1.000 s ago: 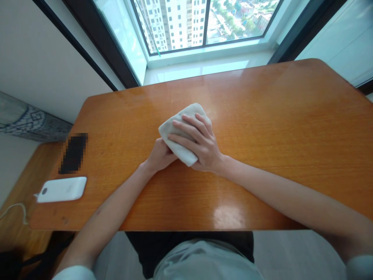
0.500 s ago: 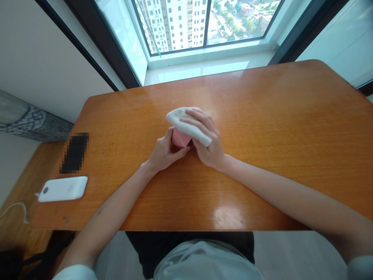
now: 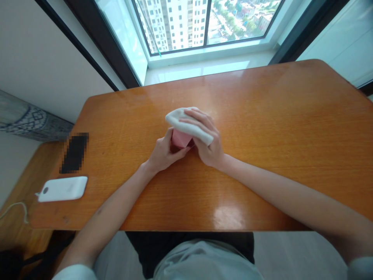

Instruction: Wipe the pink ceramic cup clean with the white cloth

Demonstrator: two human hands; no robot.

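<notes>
Left hand: curled round a pink block [image 3: 180,138], thumb and fingers gripping its near left side; the left hand [image 3: 161,153] reaches in from the near edge.
Right hand: pressing and holding a white cloth [image 3: 176,116] over the block; fingers of the right hand [image 3: 211,146] lie across the top, thumb hidden.
Work: cloth on block looks under way, with neither put down; how much of the block is gone over, and how much is left, cannot be told.
Block: flat-faced, smooth-looking and matt, with straight edges; it sits near the middle of the desk [image 3: 276,155], and whether it touches the top is hidden.
Cloth: soft, seemingly folded into a thick pad, rounded at its far left end, bending over the block.
Desk: orange-brown wood, fine grain, glossy with a bright reflection by the near edge, rounded corners.
Left edge: a blurred-out dark rectangle [image 3: 74,153]; nearer the near left corner, a smooth white slab [image 3: 64,189], rounded, with a pale cable [image 3: 25,212] beyond the edge.
Far edge: a shiny pale sill [image 3: 201,66] under a window [image 3: 244,19].
</notes>
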